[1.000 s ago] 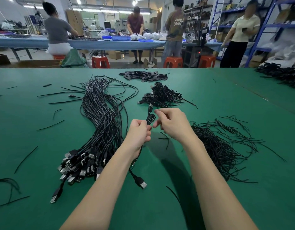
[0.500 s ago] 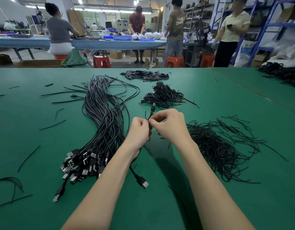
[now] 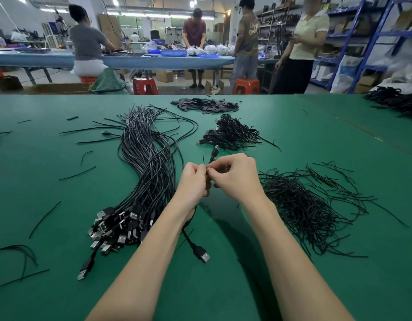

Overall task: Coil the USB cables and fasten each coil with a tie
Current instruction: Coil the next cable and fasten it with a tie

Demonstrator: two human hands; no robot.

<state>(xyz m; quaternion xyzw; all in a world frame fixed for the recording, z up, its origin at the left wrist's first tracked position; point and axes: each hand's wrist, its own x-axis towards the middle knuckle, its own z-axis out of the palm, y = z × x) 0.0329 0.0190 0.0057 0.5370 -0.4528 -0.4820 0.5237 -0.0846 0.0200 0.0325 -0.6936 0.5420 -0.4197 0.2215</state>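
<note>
My left hand [image 3: 194, 181] grips a coiled black USB cable, mostly hidden in my fingers. Its USB-A plug [image 3: 201, 253] hangs out below my wrist, and its small plug [image 3: 214, 152] sticks up above my fingers. My right hand [image 3: 235, 176] pinches a thin black tie at the coil, fingertips touching those of my left hand. A thick bundle of uncoiled black USB cables [image 3: 145, 167] lies to the left. A heap of black wire ties [image 3: 302, 200] lies to the right. Finished tied coils [image 3: 230, 133] are piled just beyond my hands.
Loose ties [image 3: 44, 218] are scattered over the green table [image 3: 223, 286]. A pile of small flat black pieces [image 3: 205, 105] lies near the far edge, and more black cables [image 3: 394, 103] at the far right. Several people work at a blue table behind.
My hands have closed together around the coil; the loop that showed between them one second ago is now hidden. The person at the back right has stepped left.
</note>
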